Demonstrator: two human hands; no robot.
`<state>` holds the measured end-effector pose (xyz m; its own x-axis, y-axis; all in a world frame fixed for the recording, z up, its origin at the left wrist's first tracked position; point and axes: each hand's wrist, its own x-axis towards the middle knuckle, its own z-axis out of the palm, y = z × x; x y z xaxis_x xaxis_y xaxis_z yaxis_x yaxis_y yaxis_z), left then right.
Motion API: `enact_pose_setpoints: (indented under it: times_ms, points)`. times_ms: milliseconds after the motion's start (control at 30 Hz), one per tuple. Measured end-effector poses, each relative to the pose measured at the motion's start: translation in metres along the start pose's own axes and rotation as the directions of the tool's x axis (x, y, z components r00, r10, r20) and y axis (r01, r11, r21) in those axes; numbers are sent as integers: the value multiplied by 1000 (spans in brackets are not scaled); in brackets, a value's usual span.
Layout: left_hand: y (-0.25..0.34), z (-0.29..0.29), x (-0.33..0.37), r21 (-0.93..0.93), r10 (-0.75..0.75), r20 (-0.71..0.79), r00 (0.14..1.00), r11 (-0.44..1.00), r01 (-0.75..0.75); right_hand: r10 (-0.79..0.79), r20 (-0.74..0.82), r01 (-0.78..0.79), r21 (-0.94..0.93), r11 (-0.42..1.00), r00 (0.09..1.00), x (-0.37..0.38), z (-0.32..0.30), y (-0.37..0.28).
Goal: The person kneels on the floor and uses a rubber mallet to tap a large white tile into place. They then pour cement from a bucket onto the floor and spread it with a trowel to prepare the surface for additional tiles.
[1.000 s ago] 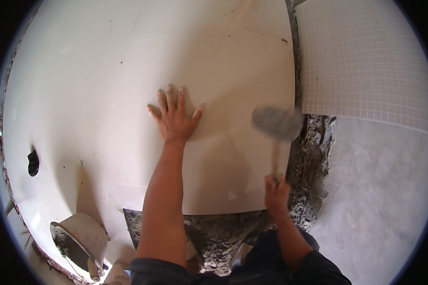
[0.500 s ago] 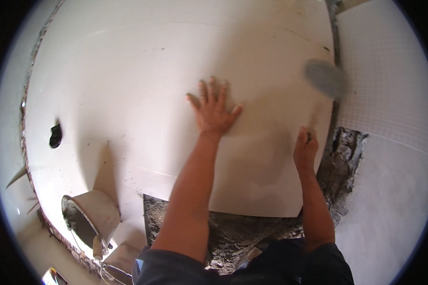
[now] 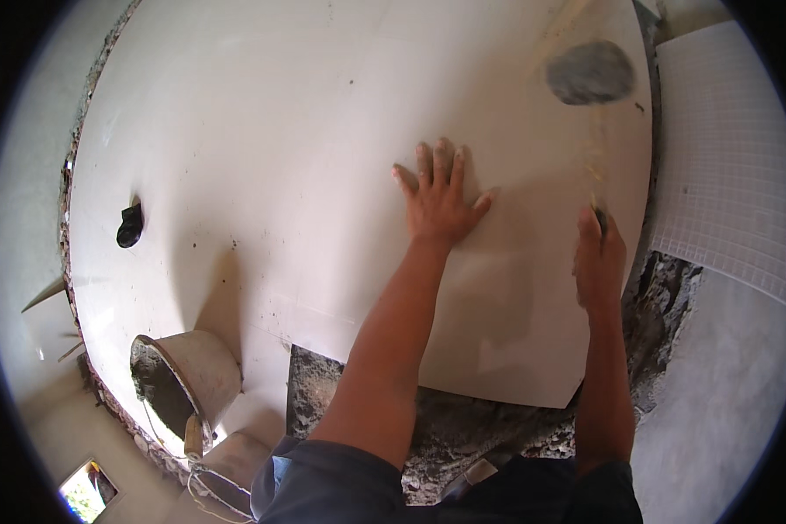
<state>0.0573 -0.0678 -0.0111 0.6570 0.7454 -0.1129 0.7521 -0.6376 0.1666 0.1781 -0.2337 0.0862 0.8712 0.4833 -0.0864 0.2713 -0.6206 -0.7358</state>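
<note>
My left hand [image 3: 441,205] lies flat with fingers spread on a large cream floor tile [image 3: 489,341], with nothing in it. To the right, the fingers of my right hand [image 3: 600,258] wrap round the handle of a mallet [image 3: 590,73]. The mallet's grey, rounded head is blurred by motion and is over the tile's right part, near its far right edge. Its pale handle is smeared too. Whether the head touches the tile I cannot tell.
Rough mortar [image 3: 480,428] shows along the tile's near and right edges. A tilted bucket [image 3: 214,367] with grey residue stands at the lower left, another bucket [image 3: 227,463] beside it. A black pipe-like piece [image 3: 129,225] lies farther left. Gridded white sheet [image 3: 725,157] at right.
The mallet head has swung farther away from me, and my right hand has shifted slightly. My left hand stays flat on the tile. The whole view has moved a little.
</note>
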Motion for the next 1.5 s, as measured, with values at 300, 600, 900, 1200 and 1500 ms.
enact_pose_setpoints:
  times_ms: [300,600,900,1200,1500]
  points:
    - [-81,-19,4,70,-351,5,936,934,350,-3,-196,121,596,793,981,-82,-14,23]
    - [-84,-13,7,24,-417,-24,909,908,417,-53,-74,78,398,914,996,-72,-3,25]
    - [-85,-16,10,0,-431,12,902,903,431,-39,26,37,84,996,999,-14,33,3]
    - [-86,-16,10,-39,-418,14,908,908,418,-119,160,121,2,993,980,3,67,-27]
    - [-86,-15,10,-30,-417,-11,909,908,417,-225,214,242,-58,969,951,14,89,-54]
